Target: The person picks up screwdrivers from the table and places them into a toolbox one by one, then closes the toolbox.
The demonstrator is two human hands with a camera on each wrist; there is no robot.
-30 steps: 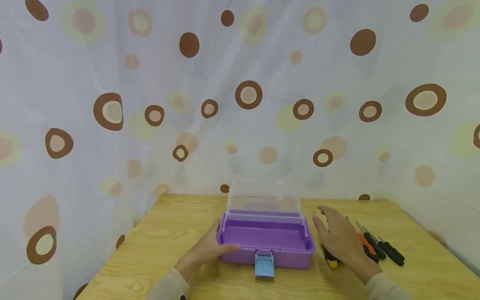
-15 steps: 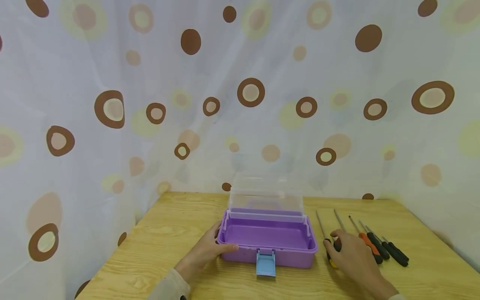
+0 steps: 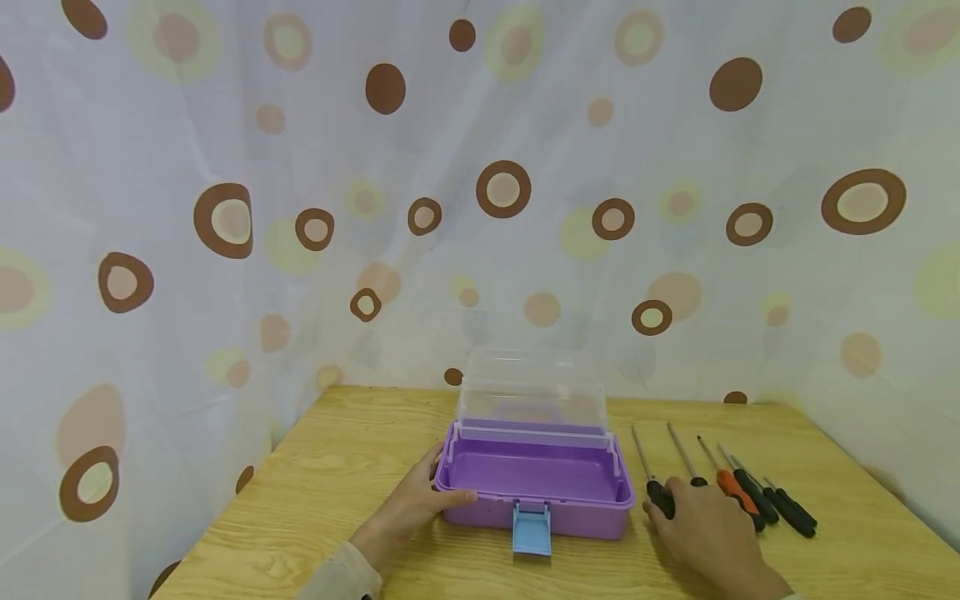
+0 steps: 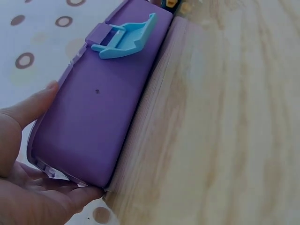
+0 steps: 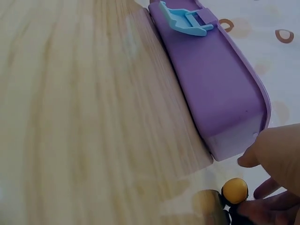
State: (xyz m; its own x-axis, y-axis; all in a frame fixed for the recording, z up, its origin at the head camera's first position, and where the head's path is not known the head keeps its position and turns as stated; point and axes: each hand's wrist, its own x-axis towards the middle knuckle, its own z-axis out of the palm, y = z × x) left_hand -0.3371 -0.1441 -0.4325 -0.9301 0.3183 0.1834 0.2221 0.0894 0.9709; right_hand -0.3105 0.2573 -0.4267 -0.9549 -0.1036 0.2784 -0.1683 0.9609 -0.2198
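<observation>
My right hand [image 3: 708, 533] lies nearest, low at the right of the wooden table [image 3: 330, 492], fingers curled over the handles of the two leftmost screwdrivers; its fingertips [image 5: 274, 154] pinch the yellow-and-black-handled screwdriver [image 3: 651, 479], whose yellow butt end [image 5: 234, 190] shows under my palm in the right wrist view. I cannot tell whether the black-handled screwdriver [image 3: 686, 458] beside it is also gripped or merely touched. My left hand [image 3: 408, 508] holds the near left corner of the purple plastic storage box [image 3: 536, 479], thumb on the front rim and fingers [image 4: 42, 197] wrapped round the end wall. The box stands at the middle of the table, just left of the right hand, its light blue latch [image 3: 531, 529] hanging open at the front. To the right lie an orange-handled screwdriver [image 3: 731, 487] and further black-handled ones [image 3: 787, 507], all in a row with shafts pointing away. Beyond, the box's clear plastic lid [image 3: 532, 392] stands raised upright. Farthest, a white curtain with brown rings [image 3: 300, 208] hangs.
</observation>
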